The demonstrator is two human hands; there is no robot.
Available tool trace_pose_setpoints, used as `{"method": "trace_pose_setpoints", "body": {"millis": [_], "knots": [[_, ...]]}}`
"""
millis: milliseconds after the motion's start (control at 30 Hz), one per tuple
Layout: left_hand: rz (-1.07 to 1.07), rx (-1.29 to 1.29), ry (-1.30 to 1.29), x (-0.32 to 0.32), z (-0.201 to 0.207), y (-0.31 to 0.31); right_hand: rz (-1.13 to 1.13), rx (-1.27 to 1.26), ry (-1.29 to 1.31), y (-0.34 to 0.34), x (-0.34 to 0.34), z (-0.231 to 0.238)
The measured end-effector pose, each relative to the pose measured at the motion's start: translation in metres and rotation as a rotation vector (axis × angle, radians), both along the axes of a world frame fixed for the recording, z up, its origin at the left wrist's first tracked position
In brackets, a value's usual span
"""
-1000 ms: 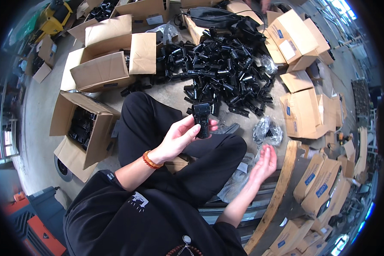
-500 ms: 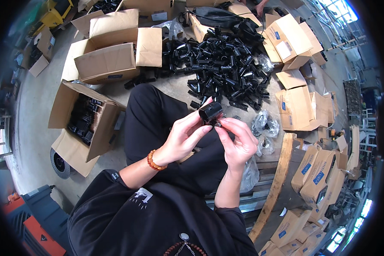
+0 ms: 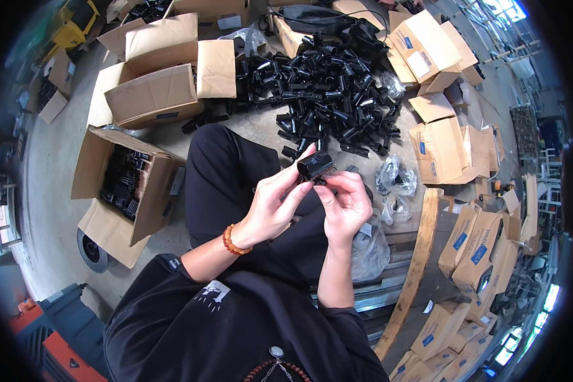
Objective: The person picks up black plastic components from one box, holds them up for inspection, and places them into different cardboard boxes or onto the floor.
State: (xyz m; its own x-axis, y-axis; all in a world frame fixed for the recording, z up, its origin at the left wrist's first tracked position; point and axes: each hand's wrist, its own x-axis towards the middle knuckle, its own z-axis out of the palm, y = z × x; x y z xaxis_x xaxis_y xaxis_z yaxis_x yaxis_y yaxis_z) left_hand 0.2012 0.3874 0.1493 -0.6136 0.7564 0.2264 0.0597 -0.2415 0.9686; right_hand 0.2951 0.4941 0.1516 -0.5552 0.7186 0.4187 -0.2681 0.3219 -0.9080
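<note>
A short black tubular fitting (image 3: 313,165) with an open round end is held above my lap. My left hand (image 3: 275,202) grips it from the left, thumb below and fingers along its far side. My right hand (image 3: 347,207) is closed in a pinch at the fitting's lower right side. Whatever lies between those fingertips is small and mostly hidden. Beyond my hands, a large heap of similar black fittings (image 3: 337,95) is spread over the floor.
An open carton (image 3: 153,197) at left holds black parts in rows; another open carton (image 3: 149,99) stands behind it. More cartons (image 3: 439,149) stand at right. Clear plastic bags (image 3: 395,181), a wooden plank (image 3: 420,261) and metal bars (image 3: 379,299) lie right of my legs.
My right hand has shifted slightly left, its fingers drawn closer together against the fitting's underside. My left hand keeps its hold, and the fitting has turned slightly.
</note>
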Motion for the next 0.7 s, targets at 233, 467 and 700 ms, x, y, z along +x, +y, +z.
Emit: {"method": "trace_pose_setpoints", "body": {"millis": [233,467,700], "knots": [[0.010,0.026,0.102,-0.0029,-0.0031,-0.0007,-0.129,0.219,-0.023,-0.0086,-0.0059,-0.0061],[-0.024,0.027,0.173,-0.0063,-0.0019,-0.0025,-0.131,0.465,-0.046,-0.0031,-0.0076,-0.0067],[-0.021,0.040,0.201,-0.0079,-0.0035,-0.0021,-0.203,0.622,-0.101,-0.0023,-0.0110,-0.0048]]}}
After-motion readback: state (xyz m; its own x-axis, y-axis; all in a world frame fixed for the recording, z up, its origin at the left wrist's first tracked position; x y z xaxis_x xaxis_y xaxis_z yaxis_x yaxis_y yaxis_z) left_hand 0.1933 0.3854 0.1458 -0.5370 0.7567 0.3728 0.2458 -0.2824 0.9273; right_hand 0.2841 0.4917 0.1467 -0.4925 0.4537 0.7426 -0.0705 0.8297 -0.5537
